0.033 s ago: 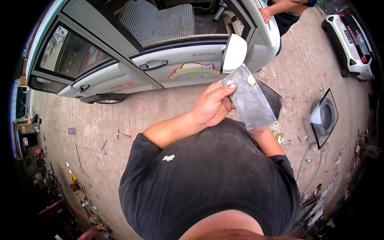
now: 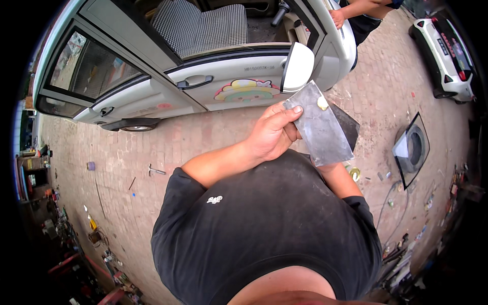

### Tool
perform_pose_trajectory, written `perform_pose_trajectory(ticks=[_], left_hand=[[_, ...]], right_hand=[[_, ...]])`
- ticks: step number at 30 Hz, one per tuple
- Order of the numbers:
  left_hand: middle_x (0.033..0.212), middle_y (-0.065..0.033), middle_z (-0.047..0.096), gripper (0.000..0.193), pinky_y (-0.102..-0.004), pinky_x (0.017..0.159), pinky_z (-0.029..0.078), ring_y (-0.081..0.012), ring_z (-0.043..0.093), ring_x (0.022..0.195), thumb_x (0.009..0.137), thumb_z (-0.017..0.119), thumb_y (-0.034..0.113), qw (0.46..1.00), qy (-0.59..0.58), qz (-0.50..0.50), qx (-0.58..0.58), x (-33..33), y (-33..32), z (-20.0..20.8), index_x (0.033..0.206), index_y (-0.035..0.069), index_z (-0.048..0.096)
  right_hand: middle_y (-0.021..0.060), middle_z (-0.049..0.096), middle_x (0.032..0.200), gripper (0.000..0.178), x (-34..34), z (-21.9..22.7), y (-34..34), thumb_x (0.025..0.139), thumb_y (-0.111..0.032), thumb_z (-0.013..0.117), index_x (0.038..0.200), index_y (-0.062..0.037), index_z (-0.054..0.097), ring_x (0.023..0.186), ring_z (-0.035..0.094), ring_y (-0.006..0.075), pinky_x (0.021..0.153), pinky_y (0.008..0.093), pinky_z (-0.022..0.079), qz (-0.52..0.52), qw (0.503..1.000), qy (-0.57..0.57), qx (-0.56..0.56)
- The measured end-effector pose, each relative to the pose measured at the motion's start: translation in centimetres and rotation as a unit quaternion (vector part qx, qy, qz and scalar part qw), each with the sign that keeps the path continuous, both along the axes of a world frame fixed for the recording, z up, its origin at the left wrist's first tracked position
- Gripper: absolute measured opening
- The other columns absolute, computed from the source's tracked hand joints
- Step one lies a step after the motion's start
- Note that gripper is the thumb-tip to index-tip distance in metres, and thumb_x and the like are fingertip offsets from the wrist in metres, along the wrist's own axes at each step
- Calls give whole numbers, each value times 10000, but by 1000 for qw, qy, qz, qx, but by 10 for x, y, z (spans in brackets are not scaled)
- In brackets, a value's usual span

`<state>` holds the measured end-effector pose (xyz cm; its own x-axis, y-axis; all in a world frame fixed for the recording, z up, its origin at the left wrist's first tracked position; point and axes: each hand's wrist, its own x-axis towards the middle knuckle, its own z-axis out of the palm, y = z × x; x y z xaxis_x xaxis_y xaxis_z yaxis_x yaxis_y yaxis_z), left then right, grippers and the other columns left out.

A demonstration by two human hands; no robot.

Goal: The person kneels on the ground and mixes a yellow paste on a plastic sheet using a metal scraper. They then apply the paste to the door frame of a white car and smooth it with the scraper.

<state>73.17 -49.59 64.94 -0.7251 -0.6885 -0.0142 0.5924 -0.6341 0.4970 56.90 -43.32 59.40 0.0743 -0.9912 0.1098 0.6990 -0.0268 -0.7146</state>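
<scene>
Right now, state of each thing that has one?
Left hand: closed on gray plate
Gray plate: held, bears pale yellow dab
Dark sheet: partly covered by gray plate
Right hand: mostly hidden, grip unclear
Van front door: shut
Side mirror: folded out
T-shaped tool: lying flat

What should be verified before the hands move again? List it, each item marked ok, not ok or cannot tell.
1. Left hand grips the grey plate: ok, thumb on top near its left edge.
2. Yellowish paste sits on the plate: ok, one small blob near the far end.
3. Right hand's grip: cannot tell; the plate hides its fingers, and mainly the forearm shows.
4. Plate clear of the white mirror: cannot tell; they overlap in this view.
5. Other person's hand away from the plate: ok, it is at the van's front.
</scene>
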Motion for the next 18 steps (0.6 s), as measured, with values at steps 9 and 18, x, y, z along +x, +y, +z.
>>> perform_pose_trajectory(ticks=[9, 18], left_hand=[[1197, -122, 635, 340, -396, 1005, 465, -218, 608, 1127, 1000, 503, 178, 1000, -10, -8, -4, 21, -7, -4, 1262, -38, 530], [1144, -125, 661, 300, -388, 955, 502, -224, 641, 1070, 973, 529, 142, 996, -10, -61, -60, 37, -13, 16, 1207, -42, 564]], right_hand=[[192, 469, 1422, 552, 13, -8, -16, 991, -289, 469, 1437, 19, 368, 1305, 488, 288, 1082, 387, 425, -94, 985, 140, 25], [136, 582, 1282, 427, 16, 3, -17, 944, -63, 538, 1357, 12, 457, 1175, 571, 203, 990, 332, 469, -20, 989, 142, -45]])
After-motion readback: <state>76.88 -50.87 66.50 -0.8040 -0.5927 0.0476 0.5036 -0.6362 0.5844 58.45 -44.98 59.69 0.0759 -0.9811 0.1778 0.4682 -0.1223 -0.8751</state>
